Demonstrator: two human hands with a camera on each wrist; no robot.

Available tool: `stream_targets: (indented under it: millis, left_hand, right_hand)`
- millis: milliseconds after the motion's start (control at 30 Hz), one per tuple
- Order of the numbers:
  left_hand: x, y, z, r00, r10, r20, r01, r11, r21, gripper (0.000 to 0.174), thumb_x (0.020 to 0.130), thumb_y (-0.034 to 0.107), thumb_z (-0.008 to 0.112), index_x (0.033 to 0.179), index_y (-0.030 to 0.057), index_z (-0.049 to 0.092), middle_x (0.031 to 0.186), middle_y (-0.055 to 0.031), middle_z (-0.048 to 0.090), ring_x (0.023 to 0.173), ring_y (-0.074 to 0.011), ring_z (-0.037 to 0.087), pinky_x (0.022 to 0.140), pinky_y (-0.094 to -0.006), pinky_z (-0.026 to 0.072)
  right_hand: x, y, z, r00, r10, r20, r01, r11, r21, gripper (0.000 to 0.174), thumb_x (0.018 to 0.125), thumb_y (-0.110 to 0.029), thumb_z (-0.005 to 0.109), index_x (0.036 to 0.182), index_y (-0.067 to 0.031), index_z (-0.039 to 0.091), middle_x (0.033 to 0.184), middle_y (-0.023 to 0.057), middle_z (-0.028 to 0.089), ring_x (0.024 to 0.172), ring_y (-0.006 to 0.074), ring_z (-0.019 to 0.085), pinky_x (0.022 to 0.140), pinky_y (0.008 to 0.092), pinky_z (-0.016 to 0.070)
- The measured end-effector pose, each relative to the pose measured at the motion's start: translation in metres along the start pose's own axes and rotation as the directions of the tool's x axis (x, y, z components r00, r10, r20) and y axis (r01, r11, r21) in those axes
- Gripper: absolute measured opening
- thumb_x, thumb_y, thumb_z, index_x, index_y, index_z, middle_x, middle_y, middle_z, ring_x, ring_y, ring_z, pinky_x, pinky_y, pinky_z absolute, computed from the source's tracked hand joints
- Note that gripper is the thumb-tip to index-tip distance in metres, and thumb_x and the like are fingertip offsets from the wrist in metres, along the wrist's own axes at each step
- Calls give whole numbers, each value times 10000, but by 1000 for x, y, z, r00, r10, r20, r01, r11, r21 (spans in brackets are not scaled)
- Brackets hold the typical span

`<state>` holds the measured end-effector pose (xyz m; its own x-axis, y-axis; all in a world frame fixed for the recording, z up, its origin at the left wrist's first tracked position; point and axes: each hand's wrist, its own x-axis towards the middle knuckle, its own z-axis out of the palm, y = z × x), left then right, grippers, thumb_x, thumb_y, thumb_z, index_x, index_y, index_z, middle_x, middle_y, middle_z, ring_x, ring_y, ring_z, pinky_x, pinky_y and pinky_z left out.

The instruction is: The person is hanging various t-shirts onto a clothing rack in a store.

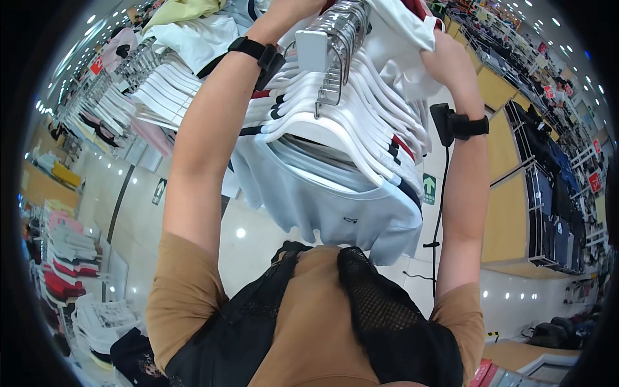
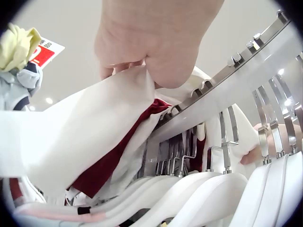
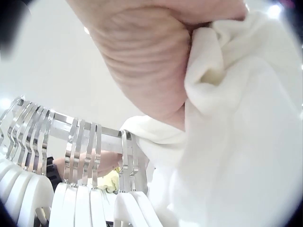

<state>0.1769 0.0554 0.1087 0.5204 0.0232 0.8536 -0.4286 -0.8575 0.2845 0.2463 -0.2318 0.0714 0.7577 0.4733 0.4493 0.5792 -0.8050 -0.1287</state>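
Note:
A white garment (image 1: 400,39) with dark red parts lies over the top of a metal clothes rail (image 2: 222,85). My left hand (image 2: 156,42) grips its white cloth on the left side of the rail, the fingers mostly hidden behind the palm. On the right side, my right hand (image 1: 451,61) holds a bunched fold of the white cloth (image 3: 236,123). Below hang several white hangers (image 1: 322,129) on metal hooks, packed close together. A light blue top (image 1: 329,200) with a small dark logo hangs frontmost.
Another rack of clothes on white hangers (image 1: 161,90) stands to the left. Shelves with dark folded clothes (image 1: 548,193) line the right. Lower left are piles of folded shirts (image 1: 103,316). A black cable (image 1: 440,219) hangs along my right arm.

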Motion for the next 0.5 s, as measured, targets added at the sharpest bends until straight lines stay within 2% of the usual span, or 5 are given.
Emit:
stream_targets:
  millis: [133,267,367,433,500]
  left_hand:
    - [0,3,-15,978,203,-41,-200,978,55,280,884,55,620,1122,47,472,940,-268,652,956,-459,633,789,-479,494]
    - [-5,3,-25,977,175,118,-189,974,124,258,848,103,697,1067,51,570,968,-208,684,975,-406,654,812,-452,516]
    - [-10,-7,-24,970,207,129,-232,948,217,197,826,146,692,1005,68,666,953,-177,694,934,-397,662,790,-452,529]
    - [-13,-12,-23,994,101,42,-106,815,569,197,841,189,655,1007,86,684,926,-177,696,918,-400,663,778,-468,529]
    - [-10,-31,-25,995,98,31,-98,807,583,203,871,234,621,997,92,695,924,-186,701,935,-399,662,774,-482,524]
  right_hand:
    - [9,17,0,912,-149,-382,262,928,264,478,835,-227,655,1252,-5,587,1074,254,685,978,379,681,860,420,525]
    - [-8,5,-13,971,-175,-164,239,773,588,460,823,-240,681,1203,10,615,1034,275,678,974,368,682,859,407,523]
    - [-17,-7,-14,939,-345,1,319,869,377,409,817,-252,691,1126,14,661,1002,236,703,912,352,701,814,395,534]
    - [-6,-8,-8,999,-30,17,29,998,49,398,796,-302,717,1033,17,694,1002,184,732,843,362,711,779,399,550]
    - [0,3,-3,986,-66,-151,59,997,-48,372,737,-269,779,998,-11,719,980,130,746,793,343,720,743,389,564]
